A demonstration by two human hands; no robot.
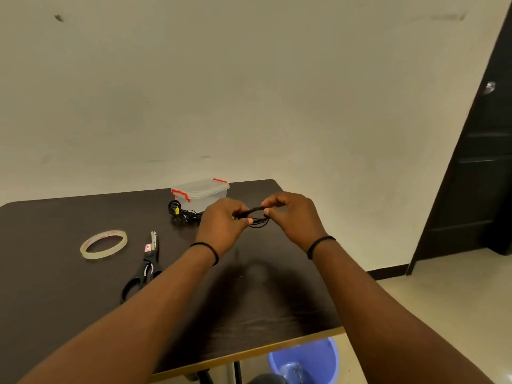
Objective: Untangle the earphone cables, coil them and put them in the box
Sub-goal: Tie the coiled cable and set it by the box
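Left hand [225,221] pinched on one end of black earphone cable [256,214], above tabletop [69,286]; right hand [291,214] pinched on the other end. Keep loops even and tension light while coiling. Closed box [201,192] behind; second tangled bundle [181,212] beside it.

A pale, scuffed wall [249,92] rises behind the dark wood-grain counter [69,300]. A dark door [482,173] stands at right over light floor [457,295]; a blue bin [318,358] sits below the counter's near edge.
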